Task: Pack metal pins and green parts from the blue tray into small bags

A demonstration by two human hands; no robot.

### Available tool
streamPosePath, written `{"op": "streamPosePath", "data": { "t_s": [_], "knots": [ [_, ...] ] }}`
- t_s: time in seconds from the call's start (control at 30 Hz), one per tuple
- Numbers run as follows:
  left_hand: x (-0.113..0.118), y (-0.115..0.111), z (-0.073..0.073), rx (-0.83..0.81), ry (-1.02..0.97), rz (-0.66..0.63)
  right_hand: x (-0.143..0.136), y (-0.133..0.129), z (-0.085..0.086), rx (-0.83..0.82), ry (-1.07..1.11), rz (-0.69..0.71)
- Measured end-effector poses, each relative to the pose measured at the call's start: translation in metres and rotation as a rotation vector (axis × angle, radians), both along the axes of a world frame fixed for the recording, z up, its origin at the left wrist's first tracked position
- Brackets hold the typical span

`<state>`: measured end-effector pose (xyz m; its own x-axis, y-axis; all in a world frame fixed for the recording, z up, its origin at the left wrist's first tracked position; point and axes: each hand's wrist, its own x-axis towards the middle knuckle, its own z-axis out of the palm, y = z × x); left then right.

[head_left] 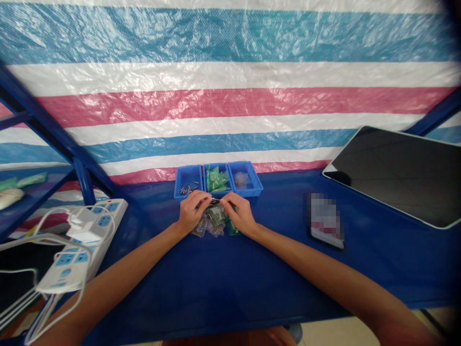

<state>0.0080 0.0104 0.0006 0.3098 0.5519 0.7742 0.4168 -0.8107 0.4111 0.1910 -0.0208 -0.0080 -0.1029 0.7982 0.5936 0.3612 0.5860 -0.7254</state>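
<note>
Between bins (249,193) and table edge (252,326), hands (190,211)

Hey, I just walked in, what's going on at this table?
A person's left hand and right hand are close together over small bags on the blue table, and seem to hold a thin piece too small to identify. Just beyond are three blue bins: loose metallic pieces in the left, green packets in the middle.
</note>
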Motion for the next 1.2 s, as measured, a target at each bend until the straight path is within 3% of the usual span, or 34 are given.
{"op": "streamPosePath", "data": {
  "t_s": [0.2, 1.2],
  "knots": [
    [-0.0016, 0.0002, -0.0002, -0.008, 0.028, -0.05, -0.0028, 0.0022, -0.0065, -0.058, 0.103, -0.015],
    [-0.001, 0.001, -0.0004, -0.013, 0.033, -0.064, -0.0028, 0.0011, -0.0042, -0.031, 0.052, -0.015]
  ]
}}
